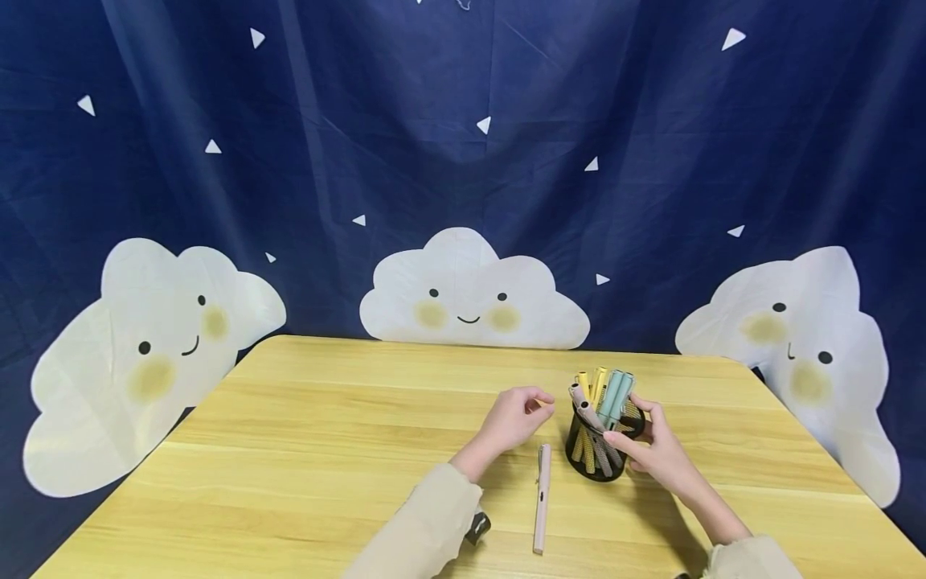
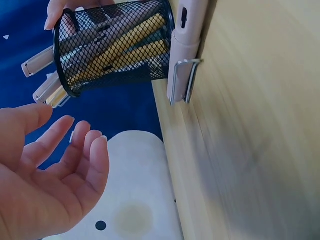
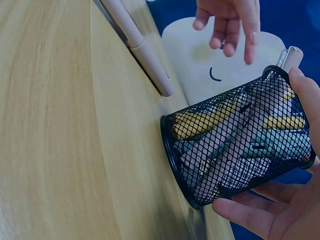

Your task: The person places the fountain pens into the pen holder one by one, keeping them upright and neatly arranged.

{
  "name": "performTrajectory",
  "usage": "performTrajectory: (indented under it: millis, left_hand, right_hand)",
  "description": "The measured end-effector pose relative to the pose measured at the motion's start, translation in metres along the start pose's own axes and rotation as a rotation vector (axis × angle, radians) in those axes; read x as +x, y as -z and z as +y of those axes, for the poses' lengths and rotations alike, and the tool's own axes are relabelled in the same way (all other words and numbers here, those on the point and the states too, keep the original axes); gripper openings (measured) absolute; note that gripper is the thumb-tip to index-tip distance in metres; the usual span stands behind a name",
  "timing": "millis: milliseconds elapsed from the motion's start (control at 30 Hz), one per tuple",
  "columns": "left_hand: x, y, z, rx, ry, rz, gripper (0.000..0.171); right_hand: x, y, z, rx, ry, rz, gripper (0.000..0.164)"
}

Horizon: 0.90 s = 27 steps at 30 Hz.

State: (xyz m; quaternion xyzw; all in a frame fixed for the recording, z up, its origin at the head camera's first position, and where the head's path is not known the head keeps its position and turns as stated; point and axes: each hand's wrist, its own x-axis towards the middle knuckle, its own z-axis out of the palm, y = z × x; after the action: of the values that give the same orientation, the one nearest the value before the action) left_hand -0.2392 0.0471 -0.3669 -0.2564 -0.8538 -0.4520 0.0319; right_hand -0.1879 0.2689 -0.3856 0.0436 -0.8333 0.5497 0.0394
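Observation:
A black wire-mesh pen holder (image 1: 595, 465) stands upright on the right half of the table. It contains yellow pens (image 1: 598, 386), teal pens (image 1: 615, 394) and greyish-pink pens (image 1: 590, 414). My right hand (image 1: 661, 452) grips the holder from the right, thumb on the near side by the rim and fingers around the back; the right wrist view shows them against the mesh (image 3: 235, 145). To the left of the holder, my left hand (image 1: 512, 420) hovers with loosely bent fingers and nothing in them. Between my forearms lies a pale pink pen (image 1: 542, 498), its metal clip (image 2: 186, 75) showing in the left wrist view.
The light wooden table (image 1: 289, 434) has rounded far corners. Behind it hangs a dark blue curtain (image 1: 405, 177) printed with smiling white clouds and small white triangles. A black wrist-worn device (image 1: 478, 527) shows under my left sleeve.

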Motion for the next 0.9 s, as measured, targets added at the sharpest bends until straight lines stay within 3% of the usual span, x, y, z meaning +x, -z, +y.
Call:
performTrajectory:
  millis: [500, 767, 900]
  left_hand:
    - [-0.007, 0.003, -0.008, 0.122, 0.087, -0.175, 0.026]
    - [-0.013, 0.002, -0.011, 0.129, 0.127, -0.225, 0.034]
    - [-0.016, 0.002, -0.010, 0.118, 0.178, -0.265, 0.041]
  right_hand:
    - [0.000, 0.001, 0.000, -0.004, -0.005, -0.004, 0.075]
    - [0.001, 0.000, 0.000, -0.005, -0.007, -0.006, 0.075]
    - [0.001, 0.001, 0.000, -0.010, -0.014, -0.006, 0.075]
